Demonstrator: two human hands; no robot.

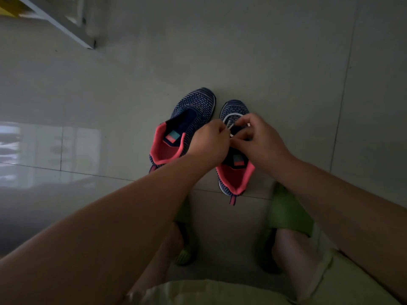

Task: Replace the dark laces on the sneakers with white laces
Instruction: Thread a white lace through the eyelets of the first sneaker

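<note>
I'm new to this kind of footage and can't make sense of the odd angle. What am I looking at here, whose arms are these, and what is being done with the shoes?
There is no machine here. The single picture comes from a wide-angle camera worn on a person's head, looking down, so the two bare arms reaching in from the bottom are the wearer's own.

On the tiled floor stand two dark blue knit sneakers with pink linings. The left sneaker has no lace that I can see. Both hands work over the right sneaker: the left hand and the right hand have fingers curled around a white lace, which already crosses the shoe near the toe. Exactly how it is threaded is hidden by the fingers.

At the bottom are the person's feet in green slippers.
</note>
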